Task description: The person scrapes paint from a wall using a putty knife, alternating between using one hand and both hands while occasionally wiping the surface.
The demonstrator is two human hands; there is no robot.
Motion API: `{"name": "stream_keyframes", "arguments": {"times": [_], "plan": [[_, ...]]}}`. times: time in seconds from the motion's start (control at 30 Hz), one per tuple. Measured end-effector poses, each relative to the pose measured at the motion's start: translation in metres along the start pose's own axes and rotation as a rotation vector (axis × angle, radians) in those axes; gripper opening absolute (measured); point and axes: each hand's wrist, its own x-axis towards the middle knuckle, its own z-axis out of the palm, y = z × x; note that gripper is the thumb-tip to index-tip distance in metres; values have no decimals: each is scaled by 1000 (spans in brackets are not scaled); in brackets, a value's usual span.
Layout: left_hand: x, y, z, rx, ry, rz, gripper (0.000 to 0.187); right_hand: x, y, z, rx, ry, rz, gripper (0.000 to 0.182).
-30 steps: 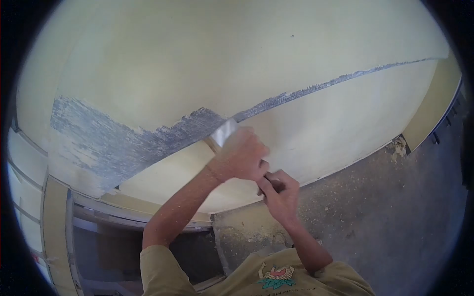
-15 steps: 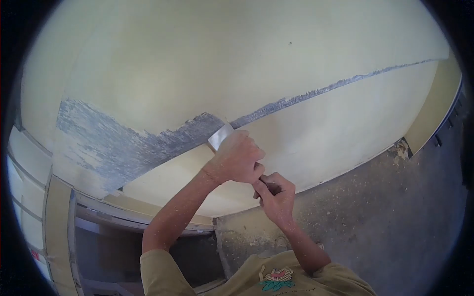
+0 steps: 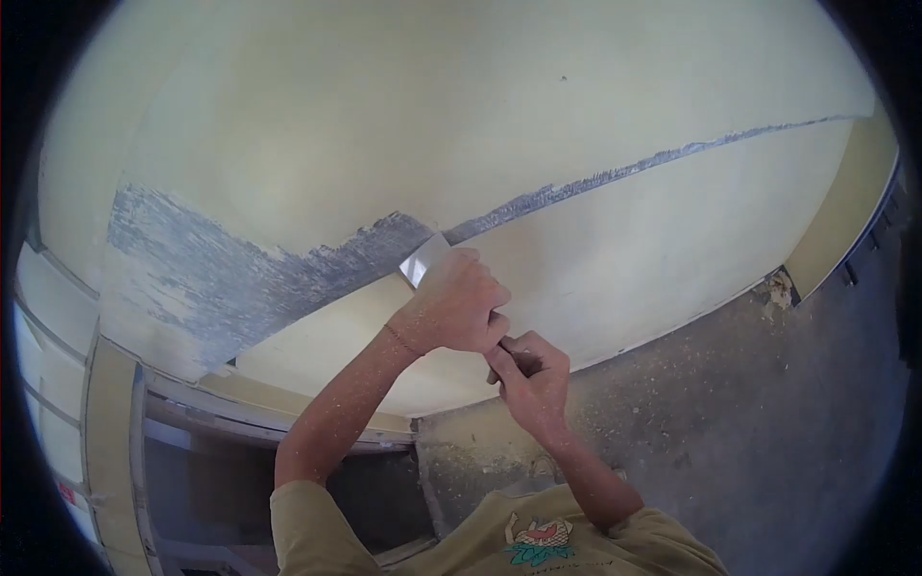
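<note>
A wide metal scraper [image 3: 419, 265] has its blade at the lower edge of a bare grey strip [image 3: 317, 274] on the cream wall. My left hand [image 3: 458, 302] is closed around it just behind the blade. Lower down and to the right, my right hand [image 3: 533, 382] is also closed, gripping the handle end, most of which is hidden by the fingers. Pale flecks dot both forearms. The grey strip is rough and broad on the left, and narrows to a thin line toward the right.
A recessed opening with a worn frame [image 3: 279, 422] lies at lower left, beside pale panels [image 3: 58, 355]. Pale chips are scattered over the grey floor [image 3: 691, 413]. Damaged plaster [image 3: 780, 290] shows at the wall's right corner.
Both hands and the scraper have shifted slightly left and up in the view. The blade has turned a little and catches light differently. The grip looks the same.
</note>
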Motion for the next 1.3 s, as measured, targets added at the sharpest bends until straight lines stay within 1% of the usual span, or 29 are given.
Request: {"name": "stream_keyframes", "arguments": {"times": [0.07, 0.13, 0.17, 0.23, 0.27, 0.4, 0.47, 0.53, 0.57, 0.63, 0.67, 0.73, 0.77, 0.83, 0.9, 0.97, 1.0, 1.07, 1.1, 1.17, 1.2, 1.27, 1.3], "plan": [[-3, 4, 4, -17, -24, -19, 20, -2, 6, 1, -15, 30, -104, 16], [2, 3, 12, -39, 106, -15, 20, -5, 0, -5, -19, 40, -81, 15], [4, 3, 15, -37, 107, -2, 20, -4, -4, -8, -26, 48, -69, 15], [6, 8, 23, -39, 40, -47, 20, -1, 6, -16, -29, 35, -89, 15], [7, 8, 24, -43, 43, -42, 20, -1, 10, -19, -29, 11, -98, 14], [3, 10, 26, -59, 56, -51, 21, -3, 8, -17, -7, 23, -128, 14], [3, 5, 23, -38, 56, -64, 22, -2, 3, -19, -106, 19, -98, 14], [3, -3, 16, -23, 235, 35, 23, 5, 5, -7, -86, 4, -103, 14], [4, -2, 15, -27, 233, 33, 23, 5, 6, -5, -67, -5, -94, 14], [3, 1, 12, 18, 148, 23, 22, -3, 0, -10, -63, 11, -84, 16], [4, -1, 11, 24, 144, 31, 22, -3, -3, -8, -50, 29, -98, 18], [5, -3, 9, 18, 130, 38, 21, 8, 3, 5, 8, 24, -121, 16], [6, -4, 6, 16, 129, 38, 21, 10, 5, 7, 62, 24, -131, 14], [2, -2, -10, 18, 170, 18, 21, 3, 6, 3, 38, 25, -133, 15], [-4, -3, 5, -11, 199, 35, 21, 3, 7, 7, 17, 11, -165, 15], [-3, -4, 8, 57, 73, 42, 19, 3, 13, 8, 48, 25, -167, 16], [-2, -6, 3, 58, 72, 44, 19, 5, 12, 10, 49, 27, -167, 16], [-6, -7, -10, 60, 129, 20, 18, 4, 9, 18, 30, 23, -172, 18], [-9, -4, -3, 61, 119, 17, 18, -1, 11, 15, 39, 24, -166, 18], [-4, -1, 15, 46, -17, 28, 18, -5, 12, 2, 52, 26, -45, 20], [0, -3, 12, 36, -18, 28, 18, -3, 14, 7, 50, 25, -52, 20], [-1, -5, 2, 29, 3, 31, 18, -2, 20, 17, 65, 73, -138, 21], [-3, -4, 1, 21, 23, 23, 19, -2, 18, 11, 60, 75, -130, 21]]}}
